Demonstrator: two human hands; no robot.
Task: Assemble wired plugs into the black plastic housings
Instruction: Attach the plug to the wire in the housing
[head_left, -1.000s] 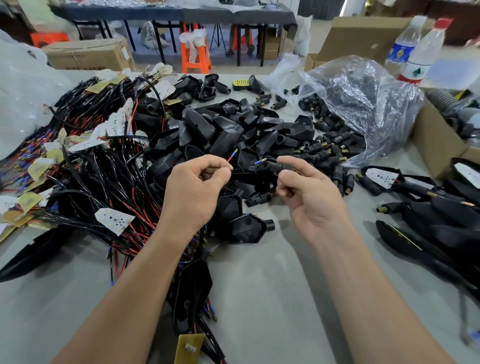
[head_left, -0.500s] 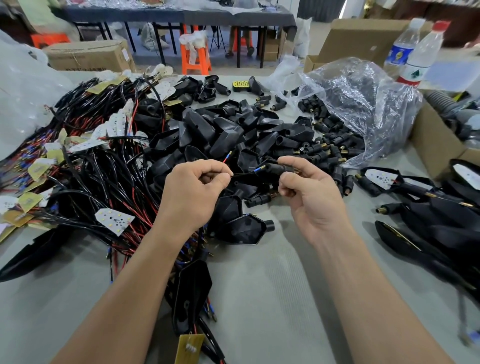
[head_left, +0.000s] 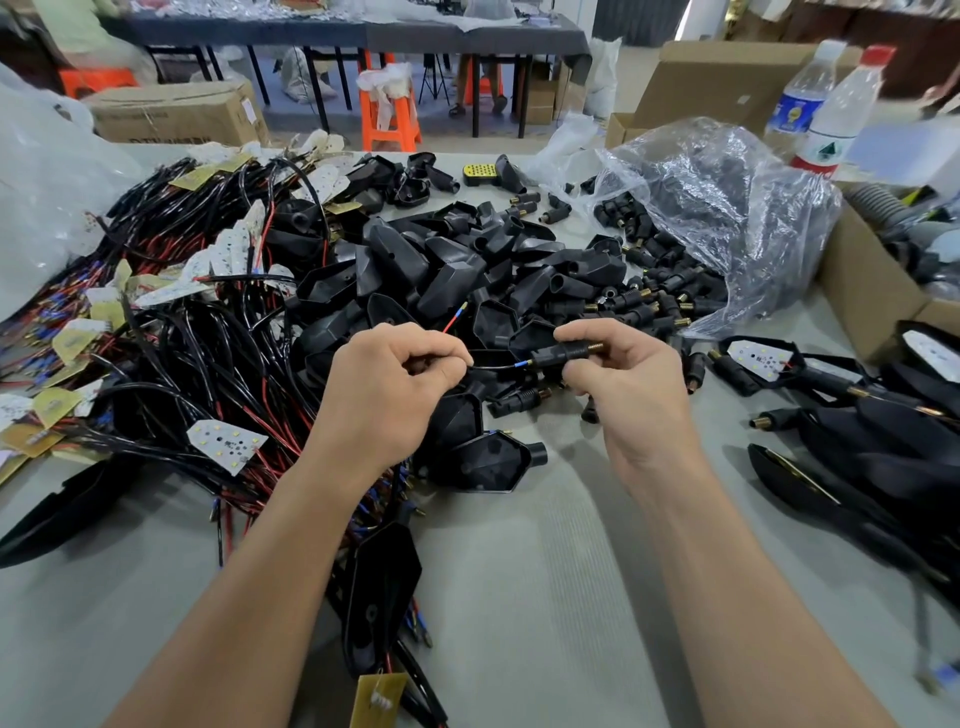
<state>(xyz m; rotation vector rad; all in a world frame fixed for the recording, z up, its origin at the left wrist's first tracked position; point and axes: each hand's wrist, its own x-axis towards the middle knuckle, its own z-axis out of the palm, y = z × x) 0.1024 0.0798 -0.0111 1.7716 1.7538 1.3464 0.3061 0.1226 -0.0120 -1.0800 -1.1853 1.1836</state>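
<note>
My left hand (head_left: 387, 387) pinches a thin black wire (head_left: 493, 365) with a blue tip; a red wire (head_left: 454, 317) with a blue tip sticks up behind it. My right hand (head_left: 631, 382) grips a small black plug (head_left: 563, 353) with a brass threaded end, held level. The black wire's blue tip meets the plug's left end. Both hands hover above a heap of black plastic housings (head_left: 447, 270). One housing (head_left: 480, 460) lies open side up just below my hands.
A tangle of red and black wires with small LED boards (head_left: 156, 332) fills the left. A clear plastic bag of plugs (head_left: 701, 223) lies at right, finished assemblies (head_left: 857, 415) further right. Cardboard boxes (head_left: 862, 291) and two bottles (head_left: 836, 119) stand behind.
The hands have drawn closer and lower. The plug has turned level in my right hand, and the black wire's blue tip has come up to its left end.
</note>
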